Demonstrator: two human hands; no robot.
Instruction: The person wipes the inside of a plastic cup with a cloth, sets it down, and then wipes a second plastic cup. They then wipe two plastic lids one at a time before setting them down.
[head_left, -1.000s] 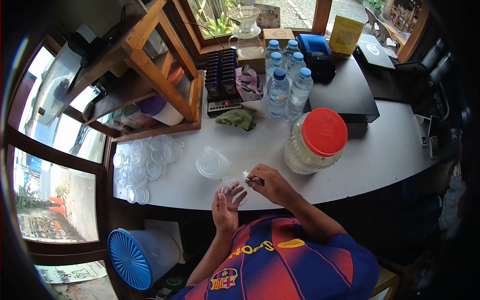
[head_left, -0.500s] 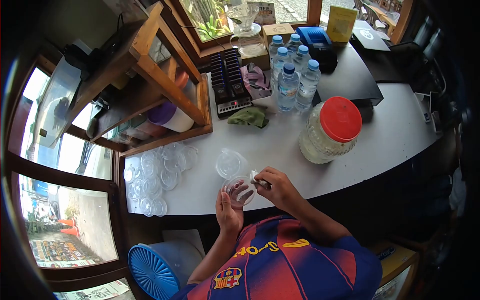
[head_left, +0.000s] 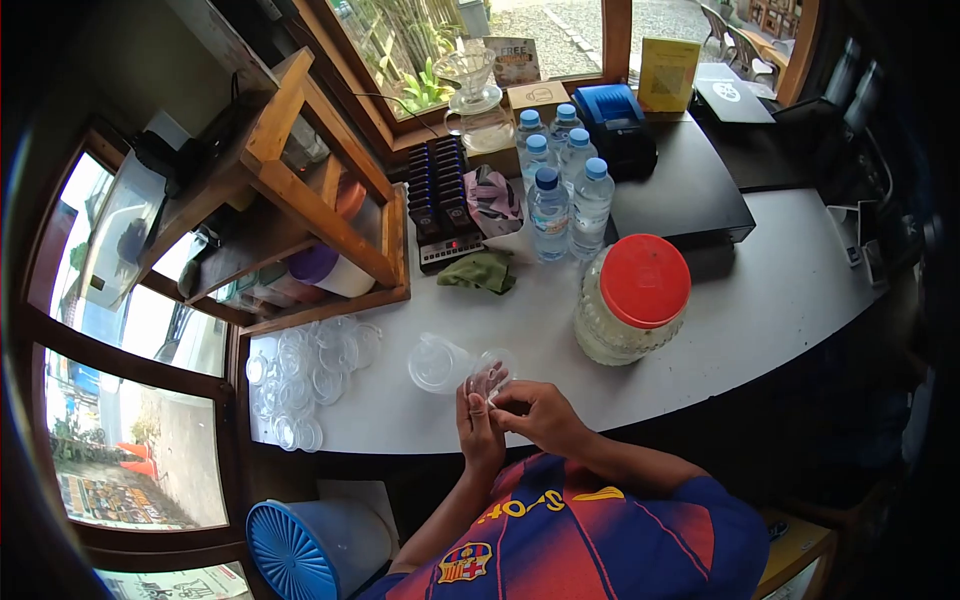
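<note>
A small clear plastic lid [head_left: 490,374] sits between both hands just above the near edge of the white surface [head_left: 760,310], tilted up on its edge. The left hand [head_left: 478,432] cups it from below, its grip closed on the lid with fingers showing through the clear plastic. The right hand [head_left: 538,413] meets it from the right, fingertips pinched narrow at the lid's rim; whether they hold something small against it is too fine to tell.

Just beside the lid, to its left, a clear plastic cup [head_left: 434,362] lies on its side on the surface, mouth toward the camera. Farther left, a spread of clear lids [head_left: 305,375] covers the corner of the surface, overlapping one another. To the right of the hands stands a large clear jar with a red cap [head_left: 633,298], upright and apart from them.

Behind, a green cloth [head_left: 478,271] lies crumpled near a cluster of water bottles [head_left: 560,190] with blue caps, standing close together. Left of the bottles is a rack of black pagers [head_left: 442,205], and beyond that a wooden shelf [head_left: 300,190] holding containers. A blue receipt printer [head_left: 618,118] sits at the back by the window. Below the surface, at the person's left, stands a bin with a blue lid [head_left: 295,540].
</note>
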